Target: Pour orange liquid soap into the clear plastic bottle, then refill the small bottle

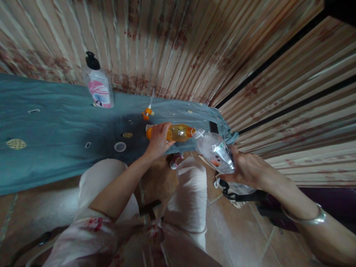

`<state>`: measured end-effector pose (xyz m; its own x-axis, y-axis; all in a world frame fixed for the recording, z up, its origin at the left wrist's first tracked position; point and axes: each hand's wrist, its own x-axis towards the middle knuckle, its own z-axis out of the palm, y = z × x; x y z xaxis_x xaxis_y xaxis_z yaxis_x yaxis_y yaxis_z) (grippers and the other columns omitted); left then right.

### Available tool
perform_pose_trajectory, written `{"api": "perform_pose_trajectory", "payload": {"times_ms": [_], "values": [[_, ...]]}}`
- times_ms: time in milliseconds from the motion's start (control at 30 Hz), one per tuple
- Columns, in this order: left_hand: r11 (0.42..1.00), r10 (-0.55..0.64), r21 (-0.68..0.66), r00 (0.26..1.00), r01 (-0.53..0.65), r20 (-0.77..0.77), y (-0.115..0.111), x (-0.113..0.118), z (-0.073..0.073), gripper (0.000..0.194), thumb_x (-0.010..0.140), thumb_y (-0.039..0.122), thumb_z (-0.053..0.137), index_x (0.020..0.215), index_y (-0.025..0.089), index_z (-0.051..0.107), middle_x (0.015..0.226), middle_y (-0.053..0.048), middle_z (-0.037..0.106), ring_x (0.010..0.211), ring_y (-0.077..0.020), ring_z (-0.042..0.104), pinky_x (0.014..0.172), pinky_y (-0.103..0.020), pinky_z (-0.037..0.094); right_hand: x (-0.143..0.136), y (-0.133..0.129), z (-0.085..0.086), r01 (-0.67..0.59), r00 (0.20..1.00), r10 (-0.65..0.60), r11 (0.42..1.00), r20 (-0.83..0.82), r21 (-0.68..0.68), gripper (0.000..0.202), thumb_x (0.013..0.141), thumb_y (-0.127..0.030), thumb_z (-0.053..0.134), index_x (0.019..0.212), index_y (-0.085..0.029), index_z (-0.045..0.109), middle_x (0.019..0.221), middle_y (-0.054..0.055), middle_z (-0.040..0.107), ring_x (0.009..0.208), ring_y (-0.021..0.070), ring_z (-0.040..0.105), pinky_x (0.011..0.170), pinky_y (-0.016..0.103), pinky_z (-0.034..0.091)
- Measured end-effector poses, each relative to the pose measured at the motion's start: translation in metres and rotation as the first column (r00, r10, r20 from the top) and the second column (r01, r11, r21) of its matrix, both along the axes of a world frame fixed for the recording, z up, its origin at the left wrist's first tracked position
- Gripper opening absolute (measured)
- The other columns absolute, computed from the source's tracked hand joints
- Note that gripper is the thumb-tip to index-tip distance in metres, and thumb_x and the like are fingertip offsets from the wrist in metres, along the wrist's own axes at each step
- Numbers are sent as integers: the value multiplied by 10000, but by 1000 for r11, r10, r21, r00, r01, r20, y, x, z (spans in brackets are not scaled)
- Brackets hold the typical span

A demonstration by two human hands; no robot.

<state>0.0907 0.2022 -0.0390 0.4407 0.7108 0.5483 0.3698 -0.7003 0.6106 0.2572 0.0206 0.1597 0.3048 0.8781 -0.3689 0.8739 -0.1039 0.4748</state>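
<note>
My left hand (159,140) is wrapped round an orange see-through bottle (180,132), tilted over so that its neck points right. In my right hand (244,165) is a large clear plastic bottle (214,148), gripped by its body and tipped down to the left. The two bottle mouths meet, or nearly so; I cannot tell whether they touch. An orange pump top (147,112) with a thin white tube lies on the blue-green cloth just beyond my left hand. A round whitish cap or lid (120,147) rests to the left of that hand.
A pump bottle with a black top (99,85) stands on the cloth (55,111) at the back left. Pleated curtains (167,44) hang behind and at the right. A dark flat object (213,127) lies near the cloth's right end. Bags with a black strap (236,194) sit low right.
</note>
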Motion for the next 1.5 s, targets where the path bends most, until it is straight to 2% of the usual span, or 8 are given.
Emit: {"api": "perform_pose_trajectory", "payload": {"times_ms": [533,1033,1500], "values": [[1000,10,4,1000,-10,8,0,0,0,684,647,273,767,1210,186,389,1163,-121,547,1093,-301,514,947,-461,380,5,-2,-2,-29,1000,29,999,-10,26,686,705,-571,599,1160,-98,400,717,125,695,700,323,688,503,295,363],[1000,17,-4,1000,-17,14,0,0,0,682,637,268,778,1199,174,403,1160,-121,548,1086,-299,512,948,-448,380,0,1,0,-26,999,26,1000,22,9,714,702,-558,600,1182,-77,381,764,146,709,749,344,691,538,315,388],[999,26,39,1000,-26,8,2,-1,-2,701,640,285,782,1210,166,392,1158,-123,558,1075,-295,516,936,-433,394,3,3,-1,-14,1000,14,1000,-28,5,672,706,-571,586,1146,-96,407,833,155,710,801,323,692,581,318,419]]}}
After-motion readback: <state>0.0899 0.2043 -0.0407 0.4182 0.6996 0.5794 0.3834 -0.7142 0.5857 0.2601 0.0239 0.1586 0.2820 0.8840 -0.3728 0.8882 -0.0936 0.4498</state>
